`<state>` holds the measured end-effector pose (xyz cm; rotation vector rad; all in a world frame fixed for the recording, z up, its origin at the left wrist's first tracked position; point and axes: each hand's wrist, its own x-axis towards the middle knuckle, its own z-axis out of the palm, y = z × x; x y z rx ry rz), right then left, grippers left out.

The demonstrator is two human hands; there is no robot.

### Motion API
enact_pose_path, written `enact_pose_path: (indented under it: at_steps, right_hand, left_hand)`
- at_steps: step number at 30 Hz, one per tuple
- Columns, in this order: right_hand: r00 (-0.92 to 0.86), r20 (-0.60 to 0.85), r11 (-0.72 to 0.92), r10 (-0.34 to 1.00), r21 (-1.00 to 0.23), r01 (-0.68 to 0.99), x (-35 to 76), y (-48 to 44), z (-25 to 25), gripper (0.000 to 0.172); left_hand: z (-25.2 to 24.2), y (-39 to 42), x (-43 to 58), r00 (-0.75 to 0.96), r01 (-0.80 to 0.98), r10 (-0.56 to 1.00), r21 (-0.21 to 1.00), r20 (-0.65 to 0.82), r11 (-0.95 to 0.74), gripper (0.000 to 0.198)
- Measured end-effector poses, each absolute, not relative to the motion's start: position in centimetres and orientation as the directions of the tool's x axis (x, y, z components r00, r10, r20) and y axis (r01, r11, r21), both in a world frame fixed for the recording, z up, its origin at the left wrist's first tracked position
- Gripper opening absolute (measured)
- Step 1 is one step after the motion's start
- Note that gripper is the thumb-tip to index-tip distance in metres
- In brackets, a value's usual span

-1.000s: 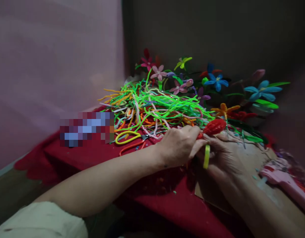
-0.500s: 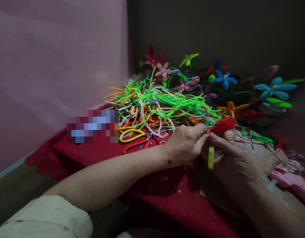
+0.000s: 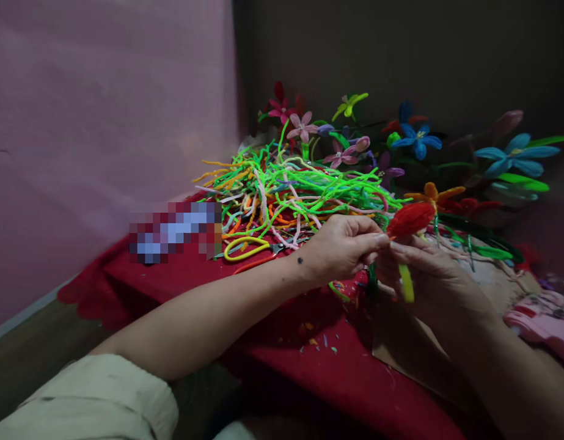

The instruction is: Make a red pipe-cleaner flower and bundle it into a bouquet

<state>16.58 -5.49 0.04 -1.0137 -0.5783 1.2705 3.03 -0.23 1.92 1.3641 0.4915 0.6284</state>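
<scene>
A red fuzzy pipe-cleaner flower bud [image 3: 412, 220] points up and to the right between my hands. Its narrow base is pinched by the thumb and fingers of my left hand [image 3: 343, 247]. My right hand [image 3: 431, 272] closes on the same base from the other side, fingertips almost touching the left ones. A yellow-green strip [image 3: 406, 284], like tape, hangs below the right fingers. The stem below the bud is mostly hidden by the hands.
Behind my hands lies a heap of green, orange and pink pipe cleaners [image 3: 282, 189]. Yellow-and-red-handled scissors [image 3: 249, 249] rest left of my wrist. Finished flowers [image 3: 419, 143] stand at the back. A pink glue gun [image 3: 541, 321] lies right, on a red tablecloth [image 3: 309, 373] with scraps.
The bud has turned slightly and sits a bit higher and left. My left fingers have shifted along its base. The yellow-green strip now hangs further right.
</scene>
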Motion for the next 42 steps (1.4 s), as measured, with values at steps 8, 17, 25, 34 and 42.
enact_pose_path:
  at_steps: [8,17,25,34,42]
  right_hand:
    - [0.219,-0.137,-0.002,0.966,-0.851,-0.525,17.2,-5.4,-0.5,0.024]
    - [0.173,-0.141,-0.018,0.975,-0.823,-0.568,16.6,-5.9,0.2,0.027]
    - [0.261,-0.126,0.034,0.957,-0.846,-0.533,16.3,-6.2,-0.1,0.02]
    - [0.445,-0.144,0.12,0.884,-0.85,-0.513,15.8,-5.3,0.0,0.021]
    - [0.471,-0.103,0.167,0.876,-0.852,-0.496,15.2,-5.8,-0.1,0.02]
  left_hand:
    - [1.8,-0.1,2.8,0.862,-0.202,0.503,0.872,-0.058,0.447,0.012]
    - [1.2,0.6,2.6,0.955,-0.145,0.292,0.786,-0.046,0.6,0.017]
    - [2.0,1.0,2.2,0.974,-0.012,0.208,0.888,-0.095,0.459,0.022]
    - [0.6,-0.4,3.3,0.671,0.254,0.602,0.629,0.433,-0.735,0.014]
    - [0.1,-0.7,3.2,0.71,0.365,0.518,0.381,0.476,-0.85,0.021]
